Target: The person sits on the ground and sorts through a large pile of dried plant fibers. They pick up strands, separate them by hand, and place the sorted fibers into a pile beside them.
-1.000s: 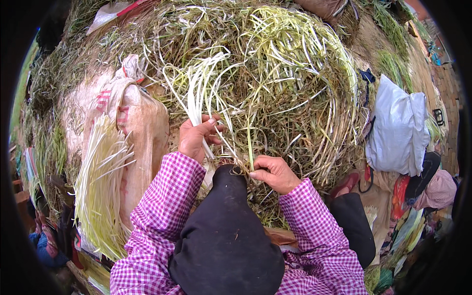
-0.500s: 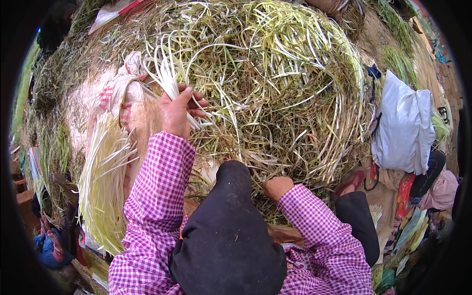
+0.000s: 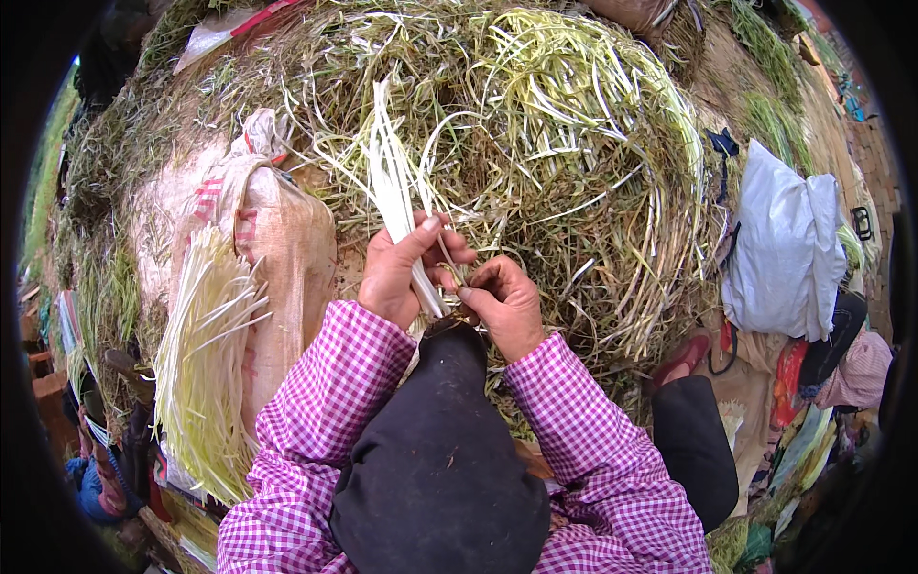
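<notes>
My left hand is closed around a small bunch of pale blanched chives, their white stalks fanning upward and away from me. Close against it, my right hand pinches a thin, dry-looking strand beside the bunch. The lower stalk ends stick out below my left palm, just above my dark-covered knee. A large heap of trimmed leaves and withered strands lies beyond both hands. To the left, a thick pile of cleaned pale chives rests against a stuffed woven sack.
More yellowish uncleaned chives top the heap at the far right. A white plastic sack stands on the right, near a reddish shoe. A red-edged sheet lies far left.
My left hand has come nearer and to the right with the bunch. My right hand has risen from near my knee to meet it, going from a fist to a pinch.
</notes>
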### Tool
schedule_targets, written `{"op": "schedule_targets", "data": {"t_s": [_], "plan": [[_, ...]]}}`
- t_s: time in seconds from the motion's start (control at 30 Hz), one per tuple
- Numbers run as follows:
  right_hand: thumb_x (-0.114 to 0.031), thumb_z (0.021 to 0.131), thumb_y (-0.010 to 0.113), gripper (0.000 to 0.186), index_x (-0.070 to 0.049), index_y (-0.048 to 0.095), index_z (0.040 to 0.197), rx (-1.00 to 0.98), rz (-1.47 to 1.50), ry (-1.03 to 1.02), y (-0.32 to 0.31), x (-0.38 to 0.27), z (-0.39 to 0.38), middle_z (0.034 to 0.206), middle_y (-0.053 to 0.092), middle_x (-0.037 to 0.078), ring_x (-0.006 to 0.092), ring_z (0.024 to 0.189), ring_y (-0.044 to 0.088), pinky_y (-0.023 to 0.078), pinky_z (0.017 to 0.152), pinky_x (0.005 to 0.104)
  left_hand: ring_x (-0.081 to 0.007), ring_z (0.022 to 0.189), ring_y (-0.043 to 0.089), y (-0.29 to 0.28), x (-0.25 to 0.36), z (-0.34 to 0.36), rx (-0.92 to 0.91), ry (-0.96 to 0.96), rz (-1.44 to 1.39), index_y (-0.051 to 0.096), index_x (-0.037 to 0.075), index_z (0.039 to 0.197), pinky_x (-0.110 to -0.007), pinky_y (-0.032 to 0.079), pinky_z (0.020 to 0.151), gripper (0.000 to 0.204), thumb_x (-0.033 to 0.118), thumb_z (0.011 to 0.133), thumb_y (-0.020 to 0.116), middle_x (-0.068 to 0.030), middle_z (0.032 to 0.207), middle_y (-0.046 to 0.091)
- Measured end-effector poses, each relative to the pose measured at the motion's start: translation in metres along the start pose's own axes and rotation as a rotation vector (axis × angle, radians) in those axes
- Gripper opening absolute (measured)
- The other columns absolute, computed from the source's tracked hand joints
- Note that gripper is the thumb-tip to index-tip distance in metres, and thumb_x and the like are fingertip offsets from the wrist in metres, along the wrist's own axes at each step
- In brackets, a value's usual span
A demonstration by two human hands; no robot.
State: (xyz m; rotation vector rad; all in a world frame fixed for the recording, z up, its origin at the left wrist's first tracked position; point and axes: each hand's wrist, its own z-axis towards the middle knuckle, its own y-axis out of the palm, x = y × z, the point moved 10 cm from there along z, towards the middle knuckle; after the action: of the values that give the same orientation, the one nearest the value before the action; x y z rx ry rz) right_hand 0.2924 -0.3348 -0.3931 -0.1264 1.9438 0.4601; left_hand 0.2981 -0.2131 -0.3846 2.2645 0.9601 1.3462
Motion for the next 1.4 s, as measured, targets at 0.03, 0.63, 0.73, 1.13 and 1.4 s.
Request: {"op": "schedule_targets", "data": {"t_s": [0.03,0.63,0.73,1.13,1.4], "plan": [[0.002,0.075,0.061,0.014,-0.005,0.049,0.077,-0.03,0.0,0.008,0.002,0.0,-0.003,0.066,0.052,-0.002,0.0042,0.057,0.048,0.04,0.051,0.0189,-0.0214,0.068,0.063,-0.001,-0.009,-0.006,-0.025,-0.011,-0.027,0.05,0.001,0.099,-0.024,0.046,0.041,0.017,0.015,0.09,0.051,-0.0086,0.075,0.06],[-0.018,0.08,0.06,0.025,-0.001,0.062,0.099,-0.129,-1.171,0.429,-0.112,0.093,-0.08,0.083,0.061,0.019,0.0312,0.077,0.06,0.048,0.073,0.0399,-0.0151,0.052,0.054,-0.058,0.1,0.013,0.288,0.32,-0.042,0.052,0.005,0.087,-0.022,0.035,0.033,0.007,0.011,0.089,0.052,-0.003,0.062,0.053],[-0.032,0.086,0.055,0.036,-0.002,0.063,0.103,-0.07,-1.365,0.051,-0.072,0.019,-0.048,0.099,0.059,0.02,0.032,0.093,0.057,0.047,0.081,0.0397,-0.0168,0.051,0.055,-0.036,0.074,0.009,0.227,0.248,-0.068,0.052,0.004,0.089,-0.023,0.035,0.033,0.008,0.011,0.088,0.053,-0.0039,0.063,0.055],[-0.014,0.083,0.06,0.022,0.001,0.063,0.099,-0.162,-0.317,-0.122,-0.01,0.025,-0.038,0.087,0.063,0.006,0.0113,0.073,0.058,0.048,0.065,0.0239,-0.017,0.059,0.06,-0.009,0.031,0.023,0.146,0.207,-0.139,0.054,0.003,0.093,-0.022,0.038,0.034,0.01,0.012,0.09,0.052,-0.004,0.067,0.058],[-0.023,0.089,0.054,0.029,-0.001,0.057,0.108,0.308,-0.065,-0.052,-0.075,0.022,-0.029,0.092,0.062,0.007,0.0102,0.073,0.059,0.047,0.054,0.0213,-0.0177,0.061,0.058,0.006,0.033,0.028,0.1,0.204,-0.184,0.052,0.004,0.095,-0.023,0.039,0.037,0.011,0.014,0.091,0.05,-0.0035,0.068,0.056]]}}
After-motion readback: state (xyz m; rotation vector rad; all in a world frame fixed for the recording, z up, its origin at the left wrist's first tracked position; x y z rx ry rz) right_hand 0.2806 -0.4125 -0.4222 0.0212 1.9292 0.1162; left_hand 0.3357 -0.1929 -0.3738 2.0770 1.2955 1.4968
